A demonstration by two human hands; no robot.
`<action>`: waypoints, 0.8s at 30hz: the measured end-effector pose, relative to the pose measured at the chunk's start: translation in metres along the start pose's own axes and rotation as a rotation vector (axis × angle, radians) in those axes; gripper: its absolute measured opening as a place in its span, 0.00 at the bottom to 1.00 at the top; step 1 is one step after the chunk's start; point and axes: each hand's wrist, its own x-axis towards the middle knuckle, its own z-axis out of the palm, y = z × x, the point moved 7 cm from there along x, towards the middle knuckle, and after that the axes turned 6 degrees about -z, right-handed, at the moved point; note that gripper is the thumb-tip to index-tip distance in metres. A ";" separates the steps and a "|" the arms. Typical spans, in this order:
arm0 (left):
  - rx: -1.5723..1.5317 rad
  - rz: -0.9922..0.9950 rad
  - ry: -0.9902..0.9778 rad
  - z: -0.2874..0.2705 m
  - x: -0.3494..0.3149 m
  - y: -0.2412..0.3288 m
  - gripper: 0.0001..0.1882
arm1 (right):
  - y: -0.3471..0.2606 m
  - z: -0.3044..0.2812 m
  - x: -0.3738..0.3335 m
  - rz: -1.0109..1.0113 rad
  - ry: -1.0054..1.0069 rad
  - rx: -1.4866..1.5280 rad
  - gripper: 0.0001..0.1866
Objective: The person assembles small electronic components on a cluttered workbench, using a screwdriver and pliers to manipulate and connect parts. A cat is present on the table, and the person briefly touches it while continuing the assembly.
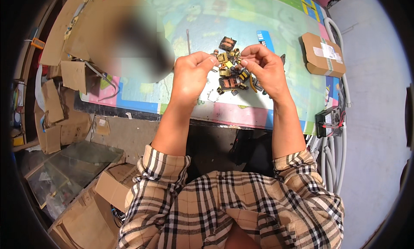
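My left hand is closed in a pinch above the table, thumb against forefinger. A small shiny piece shows at its fingertips, too small to name. Across from it, my right hand also pinches, its thumb and forefinger meeting at a small part I cannot make out. Between and below the hands lies a heap of small electrical parts. It includes yellow-wrapped pieces, a black part with copper-coloured windings at the far side and a similar one nearer me. The right hand partly hides the heap's right edge.
A screwdriver-like thin rod lies left of the heap. Beyond it is a blue packet. A cardboard box and a black meter with red leads sit at the right. Cardboard cartons crowd the lower left.
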 end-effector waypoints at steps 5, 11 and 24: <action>-0.079 -0.001 -0.022 0.001 0.003 0.002 0.08 | 0.000 0.000 -0.001 -0.002 -0.003 -0.139 0.08; -0.016 0.080 0.019 -0.001 0.015 -0.002 0.09 | -0.011 0.002 0.002 -0.066 -0.018 -0.235 0.09; -0.043 0.109 0.077 -0.007 0.019 0.004 0.08 | -0.009 0.005 0.000 0.006 -0.083 -0.098 0.11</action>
